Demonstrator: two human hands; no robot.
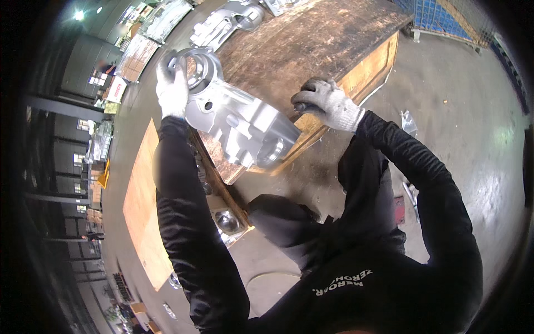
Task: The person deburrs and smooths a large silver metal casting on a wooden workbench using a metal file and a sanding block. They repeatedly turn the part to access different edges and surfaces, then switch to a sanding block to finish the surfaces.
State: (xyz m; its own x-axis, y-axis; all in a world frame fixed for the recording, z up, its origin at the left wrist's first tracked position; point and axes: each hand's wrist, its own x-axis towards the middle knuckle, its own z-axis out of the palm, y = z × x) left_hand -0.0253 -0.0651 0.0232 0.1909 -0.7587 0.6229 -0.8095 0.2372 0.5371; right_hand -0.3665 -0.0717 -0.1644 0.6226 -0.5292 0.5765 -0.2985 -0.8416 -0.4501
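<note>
A large silvery cast metal housing (pixel 236 119) lies tilted over the near left corner of the wooden workbench (pixel 311 39). It has a round ring-shaped opening at its far end and another round bore at its near end. My left hand (pixel 173 86), in a whitish work glove, grips the rim of the far ring, with fingers hooked over its edge. To the right of the housing, my right hand (pixel 328 103) hovers by the bench's edge in a grey-stained glove. Its fingers are curled round something small and dark that I cannot make out.
More cast housings (pixel 228 23) lie at the bench's far left. Below the bench's left side, an open wooden crate (pixel 222 192) holds metal parts beside a plywood sheet (pixel 146 209). A blue mesh cage (pixel 442 19) stands far right; a plastic bag (pixel 409 122) lies on the floor.
</note>
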